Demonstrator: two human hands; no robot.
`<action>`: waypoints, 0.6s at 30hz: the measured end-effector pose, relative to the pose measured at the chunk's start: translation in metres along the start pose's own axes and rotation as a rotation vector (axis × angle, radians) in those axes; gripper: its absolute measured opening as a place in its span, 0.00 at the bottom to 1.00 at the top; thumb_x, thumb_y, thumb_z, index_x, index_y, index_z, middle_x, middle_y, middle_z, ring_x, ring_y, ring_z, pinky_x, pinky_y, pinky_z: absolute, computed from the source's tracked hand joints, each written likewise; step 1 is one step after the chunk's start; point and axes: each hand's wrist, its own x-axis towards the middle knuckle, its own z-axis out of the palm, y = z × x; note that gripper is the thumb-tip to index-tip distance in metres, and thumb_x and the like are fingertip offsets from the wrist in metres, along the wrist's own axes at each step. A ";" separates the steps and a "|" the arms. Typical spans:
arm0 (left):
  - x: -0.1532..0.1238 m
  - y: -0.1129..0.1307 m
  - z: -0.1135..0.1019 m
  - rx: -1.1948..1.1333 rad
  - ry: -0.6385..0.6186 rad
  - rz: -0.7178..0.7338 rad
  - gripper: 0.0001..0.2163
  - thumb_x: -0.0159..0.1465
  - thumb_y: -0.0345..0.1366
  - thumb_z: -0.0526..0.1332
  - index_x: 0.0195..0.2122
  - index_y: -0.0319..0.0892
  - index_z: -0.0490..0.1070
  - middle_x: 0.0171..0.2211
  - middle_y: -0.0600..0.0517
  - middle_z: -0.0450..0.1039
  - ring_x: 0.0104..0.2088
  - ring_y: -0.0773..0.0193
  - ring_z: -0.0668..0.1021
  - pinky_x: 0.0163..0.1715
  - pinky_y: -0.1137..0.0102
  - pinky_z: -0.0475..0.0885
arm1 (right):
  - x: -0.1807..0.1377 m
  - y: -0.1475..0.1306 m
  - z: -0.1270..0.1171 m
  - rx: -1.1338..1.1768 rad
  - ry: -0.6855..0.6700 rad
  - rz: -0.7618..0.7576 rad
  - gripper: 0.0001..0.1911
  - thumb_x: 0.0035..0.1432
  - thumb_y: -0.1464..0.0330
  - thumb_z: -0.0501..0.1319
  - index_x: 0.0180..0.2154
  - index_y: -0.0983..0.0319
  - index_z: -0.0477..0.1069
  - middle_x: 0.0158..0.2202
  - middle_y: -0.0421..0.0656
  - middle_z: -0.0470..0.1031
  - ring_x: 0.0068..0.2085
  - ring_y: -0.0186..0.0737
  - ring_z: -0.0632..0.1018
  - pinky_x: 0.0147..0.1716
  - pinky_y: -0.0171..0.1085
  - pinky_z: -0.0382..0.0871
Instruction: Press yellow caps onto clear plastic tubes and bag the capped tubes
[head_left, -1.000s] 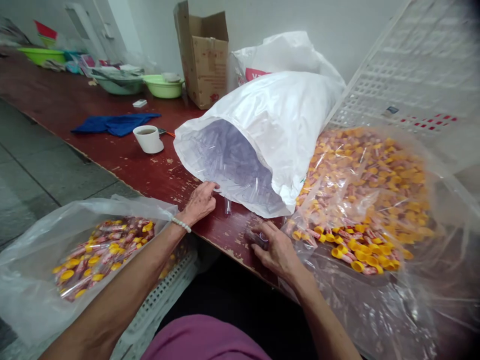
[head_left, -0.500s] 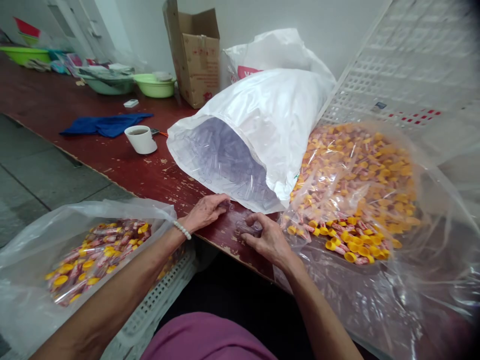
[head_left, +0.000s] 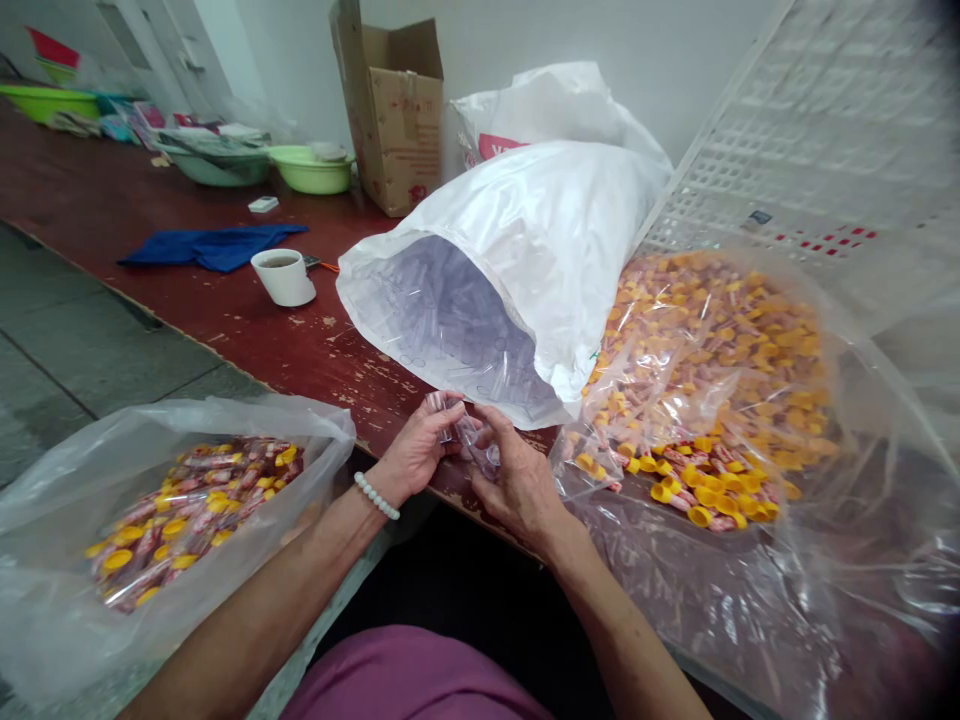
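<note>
My left hand [head_left: 418,452], with a beaded bracelet at the wrist, is closed on a clear plastic tube [head_left: 441,404]. Close beside it, my right hand [head_left: 523,482] grips more clear plastic tubes [head_left: 480,448]; how many I cannot tell. Both hands are over the table's front edge, just below the mouth of a white sack [head_left: 559,235] that lies on its side. Inside the sack is a heap of similar clear tubes [head_left: 450,310]. To the right, yellow-capped pieces with pink-patterned bodies [head_left: 712,488] spill from a clear plastic bag [head_left: 885,430].
More yellow-capped pieces [head_left: 176,525] fill a clear bag [head_left: 45,560] at lower left. On the red table [head_left: 247,325] are a white cup [head_left: 289,285] of dark liquid, a blue cloth [head_left: 210,248], a green basin [head_left: 311,175] and a cardboard box [head_left: 405,130]. A white crate [head_left: 810,130] leans at right.
My hands have come together. The right hand has lifted clear tubes from the table top, and the left hand has turned upward with a tube now showing in its fingers.
</note>
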 end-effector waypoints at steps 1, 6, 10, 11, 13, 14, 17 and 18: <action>0.000 -0.002 0.000 -0.030 0.012 0.004 0.09 0.56 0.33 0.65 0.37 0.43 0.67 0.28 0.55 0.74 0.27 0.69 0.77 0.29 0.73 0.73 | 0.000 -0.001 0.001 0.023 0.014 -0.001 0.35 0.53 0.72 0.57 0.61 0.54 0.49 0.48 0.43 0.71 0.39 0.39 0.77 0.38 0.36 0.69; -0.002 -0.011 0.003 -0.199 0.057 -0.014 0.07 0.56 0.32 0.65 0.32 0.39 0.67 0.31 0.52 0.75 0.31 0.68 0.78 0.34 0.72 0.74 | 0.001 0.000 0.002 0.232 0.166 0.050 0.27 0.50 0.71 0.62 0.53 0.57 0.61 0.43 0.42 0.74 0.41 0.38 0.76 0.43 0.37 0.69; -0.013 -0.020 0.009 -0.173 0.051 0.019 0.09 0.54 0.32 0.67 0.31 0.39 0.66 0.35 0.51 0.76 0.34 0.66 0.78 0.32 0.73 0.74 | 0.003 0.001 0.005 0.476 0.335 0.201 0.23 0.49 0.65 0.65 0.48 0.59 0.64 0.38 0.41 0.74 0.35 0.36 0.77 0.37 0.36 0.71; -0.017 -0.024 0.011 -0.158 0.050 0.030 0.10 0.53 0.32 0.68 0.31 0.40 0.65 0.35 0.52 0.75 0.33 0.67 0.78 0.31 0.74 0.74 | 0.003 0.002 0.006 0.518 0.360 0.228 0.23 0.49 0.64 0.65 0.48 0.59 0.65 0.37 0.40 0.74 0.34 0.35 0.76 0.35 0.35 0.71; -0.024 -0.031 0.015 -0.142 0.056 0.030 0.13 0.52 0.33 0.69 0.30 0.41 0.63 0.32 0.55 0.74 0.29 0.69 0.78 0.28 0.74 0.75 | 0.003 0.004 0.009 0.527 0.397 0.244 0.22 0.49 0.64 0.65 0.47 0.58 0.65 0.39 0.41 0.73 0.33 0.34 0.76 0.33 0.34 0.71; -0.026 -0.035 0.017 -0.136 0.065 0.020 0.14 0.51 0.34 0.69 0.31 0.41 0.63 0.30 0.56 0.73 0.27 0.69 0.78 0.26 0.73 0.75 | 0.003 0.006 0.010 0.506 0.407 0.238 0.21 0.50 0.64 0.65 0.46 0.58 0.66 0.39 0.41 0.73 0.34 0.34 0.76 0.33 0.34 0.71; -0.026 -0.039 0.019 -0.097 0.110 -0.014 0.15 0.51 0.35 0.69 0.32 0.42 0.62 0.24 0.58 0.71 0.20 0.68 0.75 0.17 0.74 0.72 | 0.002 0.011 0.010 0.475 0.401 0.226 0.19 0.51 0.63 0.64 0.46 0.58 0.66 0.38 0.41 0.74 0.34 0.34 0.76 0.34 0.34 0.71; -0.024 -0.038 0.018 -0.093 0.121 -0.030 0.14 0.52 0.34 0.68 0.32 0.41 0.62 0.23 0.57 0.71 0.18 0.68 0.75 0.15 0.75 0.71 | 0.001 0.013 0.008 0.471 0.399 0.228 0.19 0.52 0.63 0.64 0.45 0.59 0.66 0.37 0.41 0.74 0.34 0.34 0.76 0.34 0.34 0.71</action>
